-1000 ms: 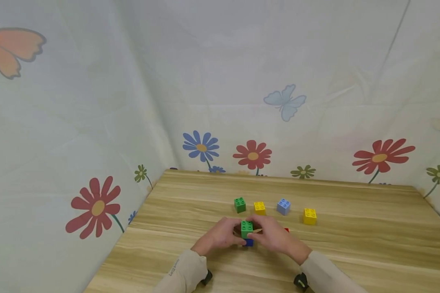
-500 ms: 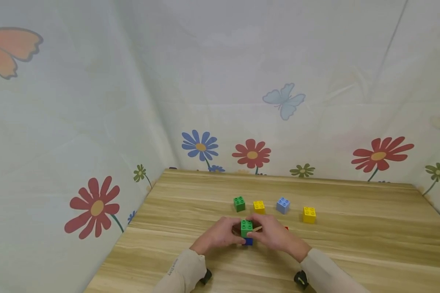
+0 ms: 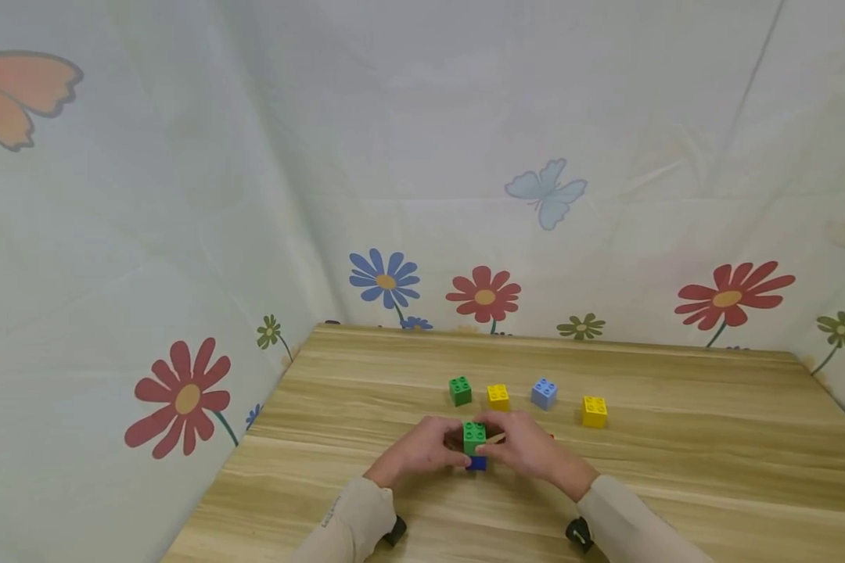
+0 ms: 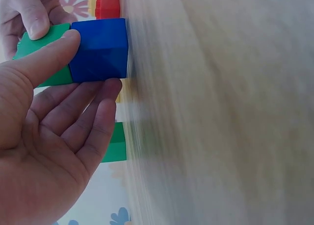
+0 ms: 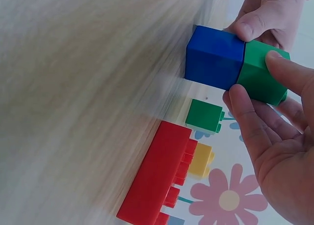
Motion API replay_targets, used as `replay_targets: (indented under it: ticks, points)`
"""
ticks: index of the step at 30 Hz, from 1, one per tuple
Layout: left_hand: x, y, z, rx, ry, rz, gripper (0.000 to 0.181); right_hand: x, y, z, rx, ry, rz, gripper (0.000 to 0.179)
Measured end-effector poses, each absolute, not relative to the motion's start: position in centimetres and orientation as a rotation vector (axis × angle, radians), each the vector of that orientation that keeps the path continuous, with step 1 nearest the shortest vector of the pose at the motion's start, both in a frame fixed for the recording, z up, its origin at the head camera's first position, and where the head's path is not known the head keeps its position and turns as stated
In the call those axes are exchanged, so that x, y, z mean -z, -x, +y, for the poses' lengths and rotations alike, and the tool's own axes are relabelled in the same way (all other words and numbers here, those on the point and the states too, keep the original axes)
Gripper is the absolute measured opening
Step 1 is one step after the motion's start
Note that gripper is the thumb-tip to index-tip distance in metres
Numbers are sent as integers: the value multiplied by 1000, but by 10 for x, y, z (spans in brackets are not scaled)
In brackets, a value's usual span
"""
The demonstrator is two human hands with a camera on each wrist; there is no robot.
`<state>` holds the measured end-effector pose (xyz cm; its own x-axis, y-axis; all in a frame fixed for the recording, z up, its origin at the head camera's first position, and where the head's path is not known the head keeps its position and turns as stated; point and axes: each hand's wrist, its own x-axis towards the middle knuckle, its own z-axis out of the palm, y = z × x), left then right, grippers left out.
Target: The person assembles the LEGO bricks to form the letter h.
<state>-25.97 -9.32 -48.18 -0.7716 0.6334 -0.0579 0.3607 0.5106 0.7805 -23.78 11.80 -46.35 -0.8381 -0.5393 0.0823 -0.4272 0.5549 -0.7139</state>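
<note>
Likely light and rigid, the brick stack (image 5: 236, 63) is pinched by left hand (image 3: 424, 449) and right hand (image 3: 526, 446). Its flat sides (image 5: 213, 68) suit fingertips.

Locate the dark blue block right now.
In the head view, the dark blue block is low, just right of centre, directly beneath the bright green block, between the left hand and right hand.
</note>
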Motion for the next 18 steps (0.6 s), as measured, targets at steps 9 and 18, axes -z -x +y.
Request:
replay_targets:
  ticks: [9,18]
  points:
    - [482,261,-92,-1136,-822,2431,22,462,237,118,1133,863,2671,31]
    - [484,262,-91,-1124,-807,2452,21,465,237,118,1158,882,2675,30]
